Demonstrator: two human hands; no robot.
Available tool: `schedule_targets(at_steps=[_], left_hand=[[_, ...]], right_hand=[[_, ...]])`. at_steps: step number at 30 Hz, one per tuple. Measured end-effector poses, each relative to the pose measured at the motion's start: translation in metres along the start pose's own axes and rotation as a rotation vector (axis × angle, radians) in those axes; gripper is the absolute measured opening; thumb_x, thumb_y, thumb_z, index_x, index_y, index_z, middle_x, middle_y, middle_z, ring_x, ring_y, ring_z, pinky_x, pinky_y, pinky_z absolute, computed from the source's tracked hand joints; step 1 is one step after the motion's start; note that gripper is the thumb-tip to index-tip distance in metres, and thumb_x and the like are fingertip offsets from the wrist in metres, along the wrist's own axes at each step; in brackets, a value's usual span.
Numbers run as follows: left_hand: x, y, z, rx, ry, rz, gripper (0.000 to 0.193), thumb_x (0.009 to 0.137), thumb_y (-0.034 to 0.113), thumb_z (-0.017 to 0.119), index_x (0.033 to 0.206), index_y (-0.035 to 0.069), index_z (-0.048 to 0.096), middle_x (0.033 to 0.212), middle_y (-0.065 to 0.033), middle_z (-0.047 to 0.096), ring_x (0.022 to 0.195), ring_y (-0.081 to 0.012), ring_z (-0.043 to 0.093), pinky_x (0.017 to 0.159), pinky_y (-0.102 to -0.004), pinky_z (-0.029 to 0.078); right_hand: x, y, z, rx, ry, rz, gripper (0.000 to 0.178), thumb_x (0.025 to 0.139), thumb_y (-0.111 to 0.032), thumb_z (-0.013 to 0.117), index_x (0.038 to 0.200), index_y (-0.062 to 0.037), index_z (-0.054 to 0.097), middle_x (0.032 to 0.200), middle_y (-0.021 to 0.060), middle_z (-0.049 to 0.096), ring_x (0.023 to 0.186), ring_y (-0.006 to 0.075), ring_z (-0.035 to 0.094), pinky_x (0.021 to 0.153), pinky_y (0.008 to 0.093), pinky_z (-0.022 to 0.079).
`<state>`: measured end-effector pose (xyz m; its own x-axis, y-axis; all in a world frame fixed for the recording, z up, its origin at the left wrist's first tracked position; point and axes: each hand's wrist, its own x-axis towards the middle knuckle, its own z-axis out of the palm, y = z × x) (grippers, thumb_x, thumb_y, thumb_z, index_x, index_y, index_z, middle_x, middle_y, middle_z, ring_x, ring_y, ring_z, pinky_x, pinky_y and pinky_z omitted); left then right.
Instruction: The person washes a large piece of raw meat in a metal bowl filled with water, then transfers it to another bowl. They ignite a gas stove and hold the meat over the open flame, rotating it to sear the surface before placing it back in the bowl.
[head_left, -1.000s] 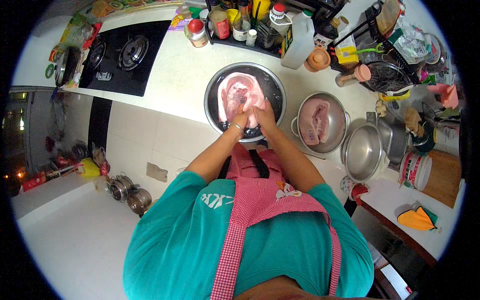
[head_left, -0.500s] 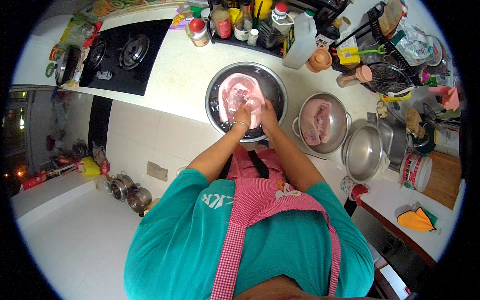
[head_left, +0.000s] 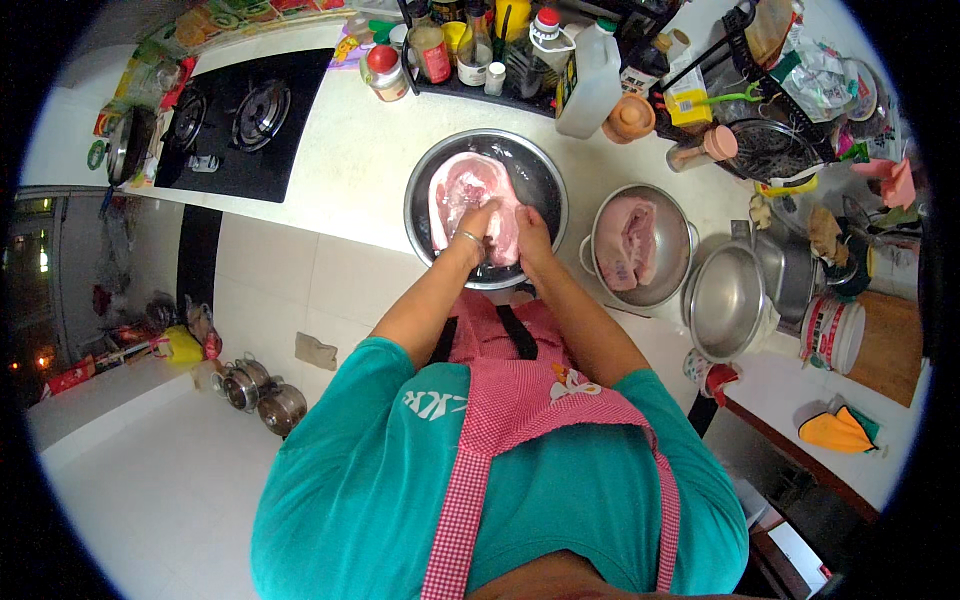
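On the counter (head_left: 330, 190), hands (head_left: 500, 225) lower on meat (head_left: 465, 190).

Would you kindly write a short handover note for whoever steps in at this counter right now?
Left hand: pressed on the pork slab, fingers bent over it.
Right hand: on the slab's right edge.
The slab lies in the steel basin on the counter.
A second slab sits in the pot to the right, untouched; an empty pot stands beyond.
Done: both slabs are in vessels.
Left: handling of the first slab is under way; the second waits.
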<state>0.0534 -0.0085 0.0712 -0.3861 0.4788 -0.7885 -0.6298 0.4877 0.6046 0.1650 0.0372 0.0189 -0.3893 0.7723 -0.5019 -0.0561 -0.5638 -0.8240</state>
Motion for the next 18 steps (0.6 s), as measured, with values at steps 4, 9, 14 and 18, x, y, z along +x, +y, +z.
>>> schedule_targets(at_steps=[4,9,14,18], left_hand=[[0.026,-0.017,-0.002,0.033,-0.126,0.207,0.066,0.080,0.021,0.068,0.135,-0.002,0.039,0.115,-0.0153,0.058,0.099,-0.0238,0.056,0.078,-0.0387,0.048],[0.057,-0.052,-0.001,0.145,-0.023,0.303,0.052,0.087,0.017,0.058,0.134,-0.001,0.043,0.126,-0.0204,0.054,0.108,-0.0301,0.057,0.093,-0.0336,0.042],[0.029,-0.034,-0.003,0.719,0.070,0.414,0.053,0.092,0.035,0.051,0.134,0.003,0.045,0.128,-0.0262,0.052,0.118,-0.0385,0.051,0.099,-0.0394,0.040],[0.031,-0.027,0.000,0.283,-0.011,0.174,0.070,0.089,0.051,0.053,0.136,0.000,0.043,0.133,-0.0216,0.050,0.124,-0.0328,0.047,0.101,-0.0365,0.037]], right_hand=[[0.017,0.004,-0.012,-0.261,0.020,-0.057,0.029,0.094,-0.024,0.052,0.109,-0.0006,0.058,0.099,0.0063,0.063,0.087,0.0149,0.058,0.079,0.0294,0.047],[0.036,-0.013,0.005,-0.150,-0.049,-0.058,0.035,0.090,-0.027,0.057,0.113,-0.0004,0.060,0.098,0.0094,0.065,0.088,0.0196,0.060,0.080,0.0330,0.047],[0.030,-0.046,0.020,-0.497,0.007,0.000,0.038,0.092,-0.031,0.054,0.108,0.0028,0.062,0.095,0.0184,0.067,0.091,0.0289,0.064,0.082,0.0375,0.048],[0.051,-0.018,0.002,-0.721,0.134,-0.295,0.043,0.094,-0.035,0.048,0.105,0.0030,0.063,0.098,0.0254,0.065,0.096,0.0397,0.062,0.086,0.0434,0.046]])
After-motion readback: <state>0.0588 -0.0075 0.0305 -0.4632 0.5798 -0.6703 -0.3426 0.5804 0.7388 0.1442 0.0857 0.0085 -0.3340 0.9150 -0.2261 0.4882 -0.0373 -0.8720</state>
